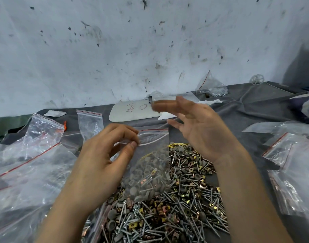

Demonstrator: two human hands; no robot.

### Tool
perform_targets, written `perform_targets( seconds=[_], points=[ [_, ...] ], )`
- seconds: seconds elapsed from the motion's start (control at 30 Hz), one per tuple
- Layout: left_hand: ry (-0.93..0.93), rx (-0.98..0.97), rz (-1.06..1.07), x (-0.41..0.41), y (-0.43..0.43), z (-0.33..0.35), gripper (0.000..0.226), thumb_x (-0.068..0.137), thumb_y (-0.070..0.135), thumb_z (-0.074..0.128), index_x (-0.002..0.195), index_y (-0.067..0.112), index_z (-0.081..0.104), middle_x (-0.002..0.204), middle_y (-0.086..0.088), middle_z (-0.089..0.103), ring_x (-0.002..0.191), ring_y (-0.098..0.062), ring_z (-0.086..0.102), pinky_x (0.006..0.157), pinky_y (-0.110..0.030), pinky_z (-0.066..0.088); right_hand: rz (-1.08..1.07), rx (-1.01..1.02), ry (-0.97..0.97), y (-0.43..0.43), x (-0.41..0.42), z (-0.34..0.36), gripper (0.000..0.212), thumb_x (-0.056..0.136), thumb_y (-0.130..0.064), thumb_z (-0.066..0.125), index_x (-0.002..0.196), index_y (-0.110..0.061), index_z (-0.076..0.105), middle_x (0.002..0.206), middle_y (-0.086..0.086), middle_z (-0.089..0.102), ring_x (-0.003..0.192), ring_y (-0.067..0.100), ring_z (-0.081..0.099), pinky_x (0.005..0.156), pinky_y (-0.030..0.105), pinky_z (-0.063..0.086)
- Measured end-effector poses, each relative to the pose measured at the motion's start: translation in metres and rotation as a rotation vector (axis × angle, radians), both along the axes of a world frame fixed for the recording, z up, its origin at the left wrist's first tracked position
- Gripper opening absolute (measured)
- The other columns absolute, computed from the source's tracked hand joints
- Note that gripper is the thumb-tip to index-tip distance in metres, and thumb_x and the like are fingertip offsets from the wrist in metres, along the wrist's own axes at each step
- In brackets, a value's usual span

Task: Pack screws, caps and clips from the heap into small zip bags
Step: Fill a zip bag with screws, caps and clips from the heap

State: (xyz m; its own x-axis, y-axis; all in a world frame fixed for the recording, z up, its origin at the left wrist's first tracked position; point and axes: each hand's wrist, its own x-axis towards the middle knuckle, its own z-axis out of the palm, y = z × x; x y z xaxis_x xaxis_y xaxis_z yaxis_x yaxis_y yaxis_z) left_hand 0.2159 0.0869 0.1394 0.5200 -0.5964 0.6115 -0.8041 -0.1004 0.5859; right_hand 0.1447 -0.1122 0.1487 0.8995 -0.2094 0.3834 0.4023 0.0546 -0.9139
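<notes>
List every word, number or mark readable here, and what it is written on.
"O", handwritten in red on the white board.
Red scrawl beside it on the same board: too blurred and sideways to read.
The held zip bag shows no print.

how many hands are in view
2. The left hand pinches the top edge of a small zip bag over the heap. The right hand is raised open to the right of the bag, holding nothing. None seems hidden.
</notes>
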Motion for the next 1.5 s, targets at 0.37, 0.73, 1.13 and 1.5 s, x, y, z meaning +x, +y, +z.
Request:
perform_targets(
  seconds=[0.37,0.73,1.13,1.5],
  points=[
    [0.006,-0.001,0.006,0.000,0.000,0.000,0.016,0.086,0.022,0.055,0.079,0.034,0.063,0.099,0.017,0.064,0.104,-0.005,0.062,0.082,-0.011,0.048,-0.440,-0.374,0.408,-0.009,0.007,-0.011,0.046,0.096,-0.044,0.047,0.077,-0.014,0.075,0.099,0.001,0.073,0.090,0.007,0.063,0.076,0.014,0.044],
    [0.003,0.006,0.006,0.000,-0.001,0.000,0.016,0.085,0.022,0.055,0.080,0.035,0.063,0.099,0.018,0.064,0.103,-0.004,0.061,0.082,-0.011,0.048,-0.162,-0.962,1.015,-0.018,0.033,-0.059,0.053,0.097,-0.046,0.042,0.134,-0.009,0.050,0.147,0.006,0.043,0.127,0.029,0.045,0.101,0.036,0.037],
    [0.013,0.008,0.005,0.001,0.000,0.000,0.015,0.085,0.021,0.055,0.080,0.032,0.063,0.098,0.015,0.065,0.105,-0.007,0.061,0.081,-0.009,0.047,-0.188,-0.902,0.919,-0.020,0.033,-0.062,0.036,0.089,-0.031,0.059,0.105,0.000,0.067,0.071,0.007,0.054,0.064,0.016,0.045,0.058,0.028,0.035],
    [0.012,0.012,0.013,0.001,0.000,0.000,0.014,0.085,0.021,0.054,0.080,0.031,0.064,0.099,0.017,0.064,0.103,-0.005,0.062,0.080,-0.008,0.046,-0.093,-0.891,0.776,-0.004,0.039,-0.062,0.007,0.078,-0.020,0.075,0.080,-0.014,0.071,0.093,0.005,0.069,0.087,0.018,0.061,0.071,0.027,0.048]
  ],
)
